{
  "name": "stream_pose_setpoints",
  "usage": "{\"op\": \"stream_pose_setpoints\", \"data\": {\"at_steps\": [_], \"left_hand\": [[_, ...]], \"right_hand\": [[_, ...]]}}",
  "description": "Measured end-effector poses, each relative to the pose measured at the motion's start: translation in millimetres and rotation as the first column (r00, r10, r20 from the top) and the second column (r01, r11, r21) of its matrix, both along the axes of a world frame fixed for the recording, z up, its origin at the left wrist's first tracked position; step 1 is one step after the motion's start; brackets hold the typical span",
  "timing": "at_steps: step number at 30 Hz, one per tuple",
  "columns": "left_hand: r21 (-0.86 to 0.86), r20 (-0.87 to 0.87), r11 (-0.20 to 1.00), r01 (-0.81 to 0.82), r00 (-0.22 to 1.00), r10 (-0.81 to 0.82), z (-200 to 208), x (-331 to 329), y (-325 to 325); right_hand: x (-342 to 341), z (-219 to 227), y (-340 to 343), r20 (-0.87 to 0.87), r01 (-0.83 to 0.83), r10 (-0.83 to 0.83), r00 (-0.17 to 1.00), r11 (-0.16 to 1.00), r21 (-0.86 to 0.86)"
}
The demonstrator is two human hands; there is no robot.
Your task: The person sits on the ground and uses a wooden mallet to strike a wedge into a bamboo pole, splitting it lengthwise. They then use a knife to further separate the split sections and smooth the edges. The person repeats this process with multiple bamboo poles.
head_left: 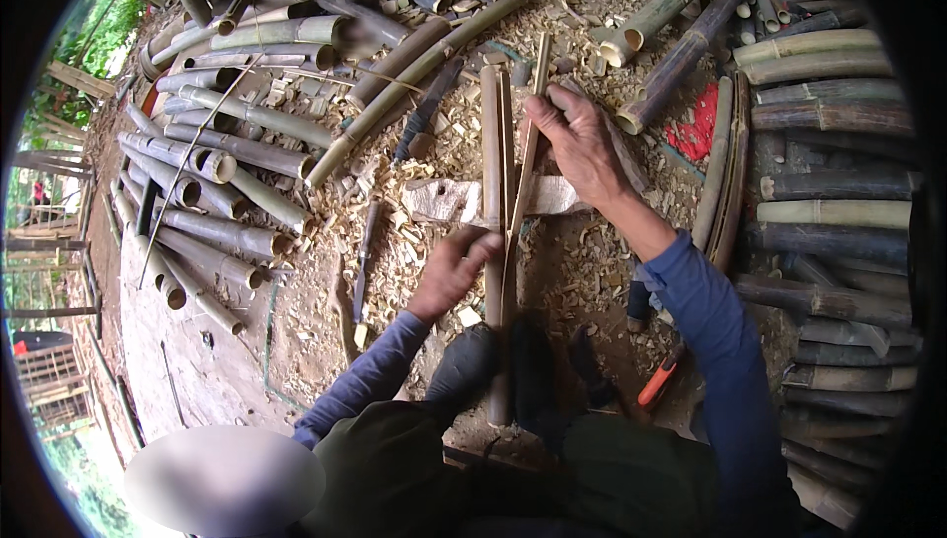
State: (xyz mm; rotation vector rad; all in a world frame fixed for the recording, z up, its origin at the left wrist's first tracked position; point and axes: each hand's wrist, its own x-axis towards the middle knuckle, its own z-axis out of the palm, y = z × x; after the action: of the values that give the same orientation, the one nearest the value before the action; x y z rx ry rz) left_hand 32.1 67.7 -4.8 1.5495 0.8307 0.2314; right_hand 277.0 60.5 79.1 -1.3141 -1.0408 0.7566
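A split bamboo pole (492, 143) stands lengthwise between my legs, crossing a pale wooden block (439, 200). My left hand (454, 274) is closed against the pole's side just nearer than the block. At the right, my right hand (580, 139) grips a thin bamboo strip (533, 129) high up, its upper part bent away from the pole. Lower down, strip and pole come together near my left fingers. A long-bladed tool (361, 274) lies on the ground to the left of my left hand.
Wood shavings (395, 232) cover the ground. Bamboo lengths are piled left (237, 153) and right (838, 213). An orange-handled tool (659, 380) lies by my right leg. Red material (694, 126) lies beyond my right arm. A long bamboo pole (419, 82) slants across the far left.
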Motion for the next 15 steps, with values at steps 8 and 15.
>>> {"op": "stream_pose_setpoints", "data": {"at_steps": [8, 15], "left_hand": [[-0.403, 0.17, 0.903, -0.152, 0.957, 0.237, -8.5, 43.6, -56.8], [-0.215, 0.211, 0.955, -0.205, 0.945, 0.251, 1.1, 46.3, -77.1]], "right_hand": [[3.9, -7.4, 2.5, 0.172, 0.183, -0.179, 0.969, 0.983, -0.007], [3.5, 33.3, -17.2, 0.048, 0.09, -0.091, 0.995, 0.996, 0.024]]}}
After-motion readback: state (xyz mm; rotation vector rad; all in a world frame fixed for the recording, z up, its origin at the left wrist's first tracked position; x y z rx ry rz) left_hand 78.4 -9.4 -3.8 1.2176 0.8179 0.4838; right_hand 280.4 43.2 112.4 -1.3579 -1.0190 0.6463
